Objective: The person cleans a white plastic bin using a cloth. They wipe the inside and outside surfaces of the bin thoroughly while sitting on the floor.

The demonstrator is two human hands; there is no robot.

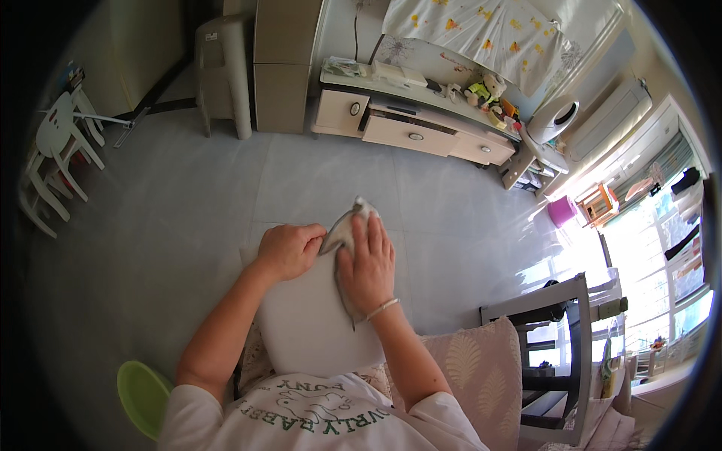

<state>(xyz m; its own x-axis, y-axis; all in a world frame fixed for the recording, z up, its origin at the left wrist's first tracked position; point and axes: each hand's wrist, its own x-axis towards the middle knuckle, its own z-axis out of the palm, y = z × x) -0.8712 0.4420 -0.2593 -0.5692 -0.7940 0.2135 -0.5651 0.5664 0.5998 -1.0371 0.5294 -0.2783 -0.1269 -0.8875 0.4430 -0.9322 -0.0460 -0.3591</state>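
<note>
A smooth white panel (pixel 304 321) rests over my lap, and I cannot tell what larger object it belongs to. My left hand (pixel 290 252) is curled at its far left corner, with thumb and forefinger close against the edge of a cloth. My right hand (pixel 369 265) lies over the grey-and-white cloth (pixel 338 230) and presses it against the panel's far right part. The cloth is bunched, and one end of it sticks up past my fingertips. Part of it trails down beside my right wrist, which wears a bracelet (pixel 383 309).
A light green basin (pixel 141 397) stands on the floor at lower left. White children's chairs (pixel 62 132) are at far left. Ahead stands a TV cabinet (pixel 406 132) with a plush toy (pixel 485 90). To my right are a fabric-covered seat (pixel 474 366) and a chair frame (pixel 581 349).
</note>
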